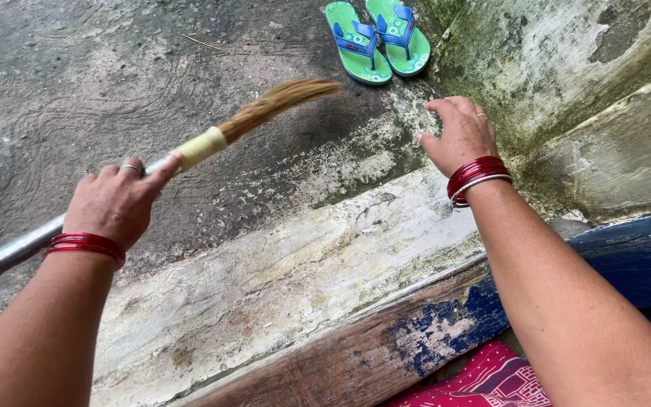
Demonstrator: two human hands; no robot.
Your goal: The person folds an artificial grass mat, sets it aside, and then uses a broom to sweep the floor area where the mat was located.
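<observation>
Left hand (117,203) grips a metal-handled straw broom (212,139) over the grey concrete floor (77,83); right hand (459,134) hovers open, holding nothing, near green-and-blue flip-flops (377,39)

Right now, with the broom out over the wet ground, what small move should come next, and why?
Probably draw the broom back toward the pale step: the left hand grips its metal handle, the bristles hang raised over the dark ground, and the right hand is empty.
</observation>
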